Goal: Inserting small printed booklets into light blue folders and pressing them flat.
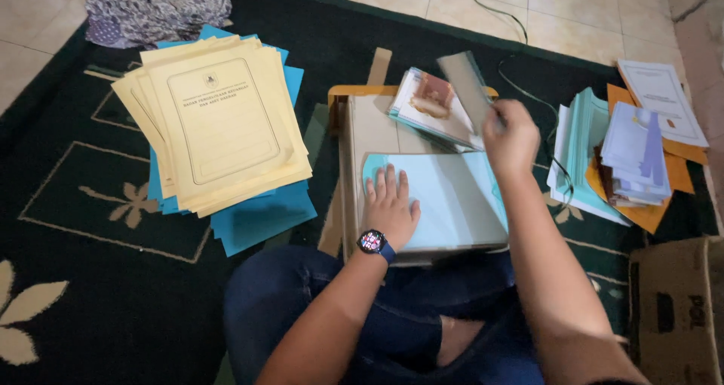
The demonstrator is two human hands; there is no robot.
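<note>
Sitting cross-legged at the bottom of the frame, the person pressed the left hand [390, 204], fingers spread flat and gripping nothing, on a pale blue sheet [445, 200] at frame centre, its long axis running left to right. Just above it, the right hand [511, 138] pinched a grey booklet [466, 87], held upright over a fanned pile of papers [430, 107]. Farther off, yellow folders [219, 121] lay upper left and mixed documents [626, 159] at right, well apart.
</note>
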